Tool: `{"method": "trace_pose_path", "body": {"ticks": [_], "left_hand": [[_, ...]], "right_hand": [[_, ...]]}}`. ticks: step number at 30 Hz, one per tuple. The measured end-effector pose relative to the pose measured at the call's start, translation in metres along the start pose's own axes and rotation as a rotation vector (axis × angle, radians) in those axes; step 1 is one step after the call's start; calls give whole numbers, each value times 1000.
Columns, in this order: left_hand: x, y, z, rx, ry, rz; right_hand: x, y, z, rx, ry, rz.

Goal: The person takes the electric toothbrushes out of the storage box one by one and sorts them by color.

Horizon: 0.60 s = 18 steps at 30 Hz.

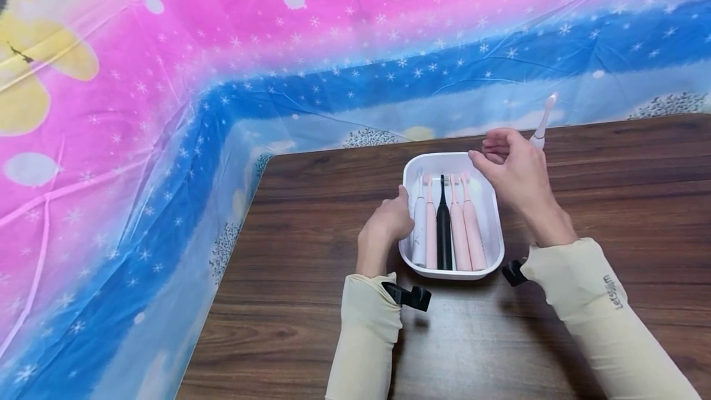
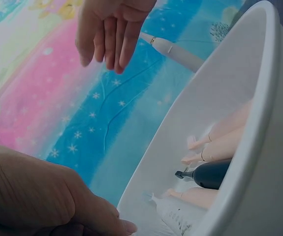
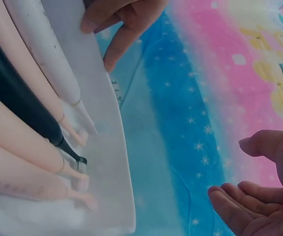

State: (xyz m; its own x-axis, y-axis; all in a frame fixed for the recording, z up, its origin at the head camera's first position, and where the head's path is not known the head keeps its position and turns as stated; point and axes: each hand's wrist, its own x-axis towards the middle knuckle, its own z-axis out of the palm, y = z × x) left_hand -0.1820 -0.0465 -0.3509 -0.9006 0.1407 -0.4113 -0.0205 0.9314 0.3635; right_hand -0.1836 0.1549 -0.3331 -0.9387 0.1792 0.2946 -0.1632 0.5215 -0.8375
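A white plastic box (image 1: 491, 258) holds several electric toothbrushes side by side: a white one (image 1: 419, 233) at the left, a pink one (image 1: 431, 233), a black one (image 1: 444, 236), and two pink ones (image 1: 472, 233) at the right. My left hand (image 1: 391, 218) grips the box's left wall; in the right wrist view the thumb (image 3: 88, 24) lies over its inner side. Above the box's far right corner is my right hand (image 1: 519, 168), empty, its fingers loosely bent and spread from the thumb. Behind that hand another white toothbrush (image 1: 539, 134) stands upright, its lower part hidden.
The box sits on a dark wooden table (image 1: 300, 221). A pink and blue patterned cloth (image 1: 344, 79) hangs behind the far and left edges. Black wrist mounts (image 1: 408, 296) are strapped over both sleeves, close to the box's near corners.
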Motion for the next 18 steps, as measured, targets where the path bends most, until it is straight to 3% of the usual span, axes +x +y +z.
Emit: {"method": "trace_pose_path", "body": {"ticks": [9, 18], "left_hand": [[1, 0, 1, -8, 6, -5], [1, 0, 1, 9, 10, -1]], "right_hand": [[0, 3, 12, -30, -79, 1], [1, 8, 27, -33, -145, 76]]}}
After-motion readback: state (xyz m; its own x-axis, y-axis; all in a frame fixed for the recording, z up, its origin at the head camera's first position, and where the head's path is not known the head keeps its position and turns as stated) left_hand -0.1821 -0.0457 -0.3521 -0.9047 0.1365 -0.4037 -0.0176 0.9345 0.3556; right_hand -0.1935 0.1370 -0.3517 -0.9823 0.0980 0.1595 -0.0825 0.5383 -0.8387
